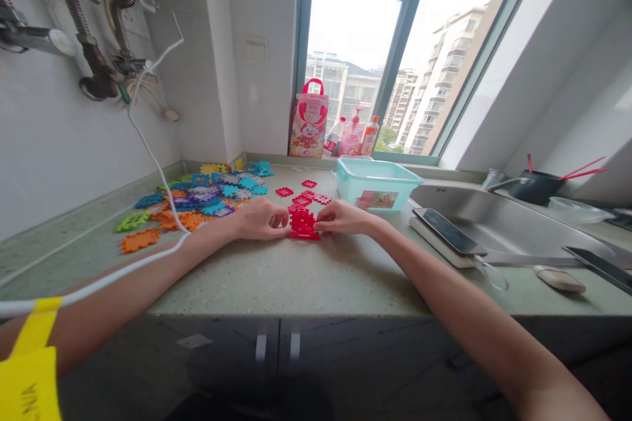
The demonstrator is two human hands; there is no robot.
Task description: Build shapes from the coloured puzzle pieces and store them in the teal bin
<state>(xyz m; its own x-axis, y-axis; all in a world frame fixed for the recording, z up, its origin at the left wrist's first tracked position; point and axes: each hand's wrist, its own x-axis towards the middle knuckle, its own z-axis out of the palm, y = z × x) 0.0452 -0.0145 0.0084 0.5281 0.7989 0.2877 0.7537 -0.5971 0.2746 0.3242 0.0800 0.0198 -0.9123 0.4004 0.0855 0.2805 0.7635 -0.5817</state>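
Observation:
A small red structure of interlocking plastic tiles [303, 223] stands on the grey-green counter [316, 276]. My left hand [261, 218] pinches its left side with curled fingers. My right hand [340, 217] grips its right side in the same way. Several loose red tiles [309, 196] lie just behind the structure. A heap of many-coloured tiles [202, 200], orange, blue, green, purple and grey, spreads over the counter at the back left.
A light-blue plastic box [376, 184] stands behind my right hand. A phone on a white block [447, 231] lies beside the steel sink [498, 223]. Bottles and a red bag [309, 122] line the window sill. A white cable [148, 145] hangs across the left.

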